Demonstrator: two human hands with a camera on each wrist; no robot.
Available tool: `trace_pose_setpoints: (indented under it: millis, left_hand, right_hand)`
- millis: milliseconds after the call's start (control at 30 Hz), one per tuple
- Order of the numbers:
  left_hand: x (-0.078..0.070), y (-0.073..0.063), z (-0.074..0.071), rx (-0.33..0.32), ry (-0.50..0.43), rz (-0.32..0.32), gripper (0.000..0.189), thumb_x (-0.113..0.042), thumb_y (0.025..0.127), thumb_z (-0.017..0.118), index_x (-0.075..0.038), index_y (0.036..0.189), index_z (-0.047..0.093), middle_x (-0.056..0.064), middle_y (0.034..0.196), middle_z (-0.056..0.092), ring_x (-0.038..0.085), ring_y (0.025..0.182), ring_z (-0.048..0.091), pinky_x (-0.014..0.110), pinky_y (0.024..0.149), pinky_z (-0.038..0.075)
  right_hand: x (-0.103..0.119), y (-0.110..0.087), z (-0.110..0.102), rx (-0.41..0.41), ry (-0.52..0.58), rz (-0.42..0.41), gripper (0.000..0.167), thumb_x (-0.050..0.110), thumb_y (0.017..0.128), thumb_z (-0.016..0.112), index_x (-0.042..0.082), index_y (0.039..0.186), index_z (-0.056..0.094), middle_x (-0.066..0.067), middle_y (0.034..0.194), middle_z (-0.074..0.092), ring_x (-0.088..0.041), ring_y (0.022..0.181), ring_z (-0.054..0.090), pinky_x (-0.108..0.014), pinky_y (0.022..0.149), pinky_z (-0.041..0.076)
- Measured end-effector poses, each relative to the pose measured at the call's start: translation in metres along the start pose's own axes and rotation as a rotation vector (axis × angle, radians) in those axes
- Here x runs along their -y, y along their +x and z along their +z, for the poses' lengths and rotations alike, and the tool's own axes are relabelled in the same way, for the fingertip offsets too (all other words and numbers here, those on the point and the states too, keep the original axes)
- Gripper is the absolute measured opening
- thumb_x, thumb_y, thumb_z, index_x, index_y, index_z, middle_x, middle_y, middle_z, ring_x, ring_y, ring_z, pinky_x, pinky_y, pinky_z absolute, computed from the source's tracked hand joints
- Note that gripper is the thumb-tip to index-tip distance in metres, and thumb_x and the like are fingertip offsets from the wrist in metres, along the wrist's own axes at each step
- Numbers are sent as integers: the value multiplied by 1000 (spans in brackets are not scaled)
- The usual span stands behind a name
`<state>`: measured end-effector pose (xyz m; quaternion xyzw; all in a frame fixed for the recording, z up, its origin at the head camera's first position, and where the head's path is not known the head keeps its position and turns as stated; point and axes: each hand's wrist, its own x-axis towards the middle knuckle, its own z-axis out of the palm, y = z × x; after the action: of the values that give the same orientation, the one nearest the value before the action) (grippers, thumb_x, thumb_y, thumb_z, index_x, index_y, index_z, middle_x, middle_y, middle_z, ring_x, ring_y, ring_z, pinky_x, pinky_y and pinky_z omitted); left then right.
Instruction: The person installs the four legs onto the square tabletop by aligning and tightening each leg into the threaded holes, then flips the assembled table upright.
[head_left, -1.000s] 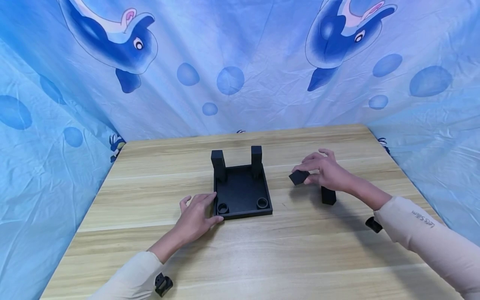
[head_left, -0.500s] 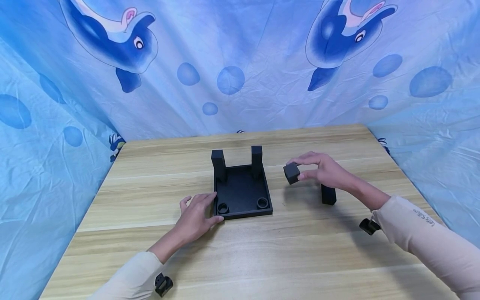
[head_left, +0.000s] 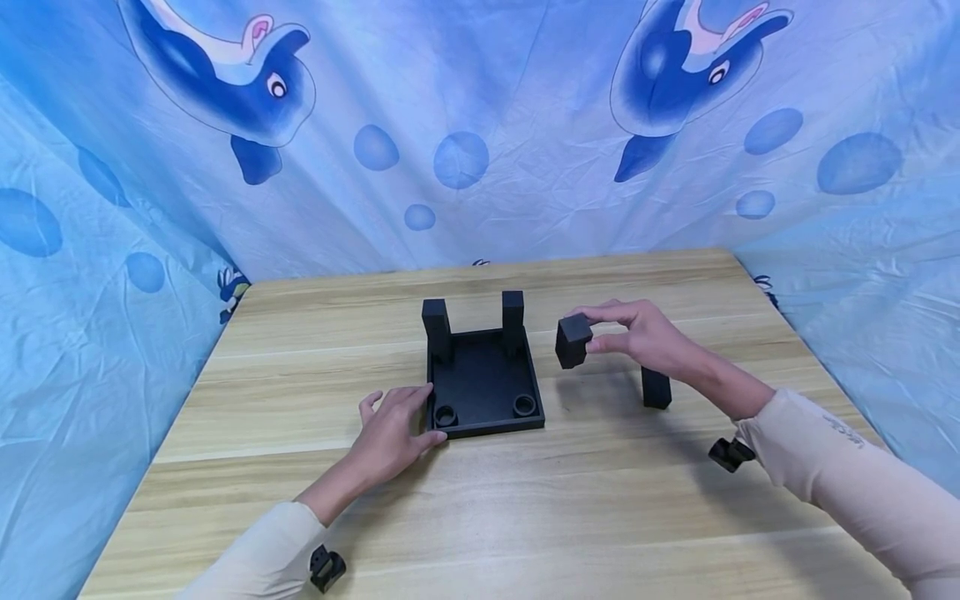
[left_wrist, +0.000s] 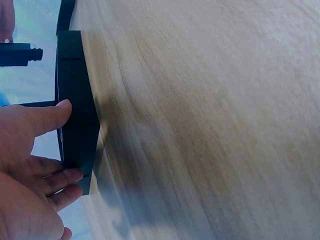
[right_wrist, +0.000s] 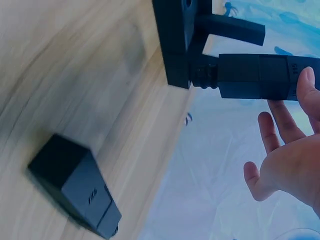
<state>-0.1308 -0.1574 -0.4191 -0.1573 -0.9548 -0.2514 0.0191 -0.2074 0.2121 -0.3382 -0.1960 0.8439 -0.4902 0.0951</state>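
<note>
A black tabletop (head_left: 487,379) with a raised rim lies underside up, two square legs (head_left: 437,329) standing in its far corners. Round threaded sockets (head_left: 524,406) show in its near corners. My left hand (head_left: 393,433) grips the near-left corner, thumb on the front wall and fingers along the left side. To the right of the tabletop, my right hand (head_left: 637,337) pinches a black square table leg (head_left: 573,343) in the air. This leg stands nearly upright, and its threaded end (right_wrist: 204,72) points down in the right wrist view.
Another black leg (head_left: 657,388) lies on the wooden table (head_left: 570,508) below the right hand; its narrower end shows in the right wrist view. A blue dolphin-print curtain (head_left: 480,100) hangs behind the table and at both sides. Black wrist devices (head_left: 327,569) sit at both sleeves.
My right hand has moved left toward the tabletop, turning the held leg from tilted to nearly upright. The left hand and the tabletop have stayed put.
</note>
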Motion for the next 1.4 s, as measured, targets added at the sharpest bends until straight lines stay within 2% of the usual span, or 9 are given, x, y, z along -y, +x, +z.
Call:
trace_pose_setpoints:
  millis: [133, 400, 600, 867, 1100, 1167, 1400]
  left_hand:
    - [0, 0, 0, 1, 4, -5, 72, -30, 78, 81, 0, 137, 51, 14, 134, 55, 30, 126, 46, 58, 103, 10]
    - [1, 0, 1, 0, 0, -8, 73, -30, 78, 81, 0, 137, 51, 14, 134, 55, 30, 126, 46, 58, 104, 10]
    - [1, 0, 1, -6, 1, -5, 72, -30, 78, 81, -1, 137, 51, 14, 133, 56, 30, 126, 46, 58, 104, 10]
    - [0, 0, 1, -16, 1, 2, 72, -30, 78, 81, 0, 136, 52, 14, 132, 57, 30, 125, 47, 58, 103, 11]
    - [1, -1, 1, -17, 1, 3, 72, -30, 78, 81, 0, 136, 52, 14, 132, 57, 30, 125, 47, 58, 103, 11]
    - [1, -1, 1, -17, 1, 3, 72, -30, 77, 81, 0, 136, 52, 14, 132, 57, 30, 125, 48, 58, 103, 11]
    - [1, -1, 2, -23, 2, 11, 71, -29, 78, 81, 0, 136, 52, 14, 132, 57, 30, 124, 48, 58, 103, 12]
  right_hand:
    - [5, 2, 7, -6, 73, 38, 47, 19, 83, 76, 17, 128, 64, -9, 127, 62, -27, 129, 46, -58, 109, 22]
    - [8, 3, 23, 26, 198, 40, 51, 17, 82, 77, 12, 131, 62, -9, 129, 61, -27, 132, 43, -55, 108, 27]
    - [9, 4, 34, 73, 229, 51, 51, 21, 83, 76, 14, 131, 61, -5, 140, 53, -27, 136, 37, -56, 108, 26]
    - [8, 6, 47, 148, 247, 12, 49, 20, 85, 73, 16, 132, 61, -5, 139, 53, -26, 137, 37, -55, 107, 30]
    - [4, 5, 54, 172, 237, 8, 53, 16, 86, 73, 8, 136, 56, -11, 144, 47, -29, 141, 30, -57, 108, 27]
    - [3, 4, 56, 169, 238, 8, 54, 15, 85, 73, 7, 136, 55, -12, 144, 48, -30, 140, 32, -57, 108, 26]
    - [-2, 4, 63, 183, 241, 1, 50, 16, 85, 74, 10, 133, 60, -11, 142, 50, -29, 138, 35, -57, 108, 27]
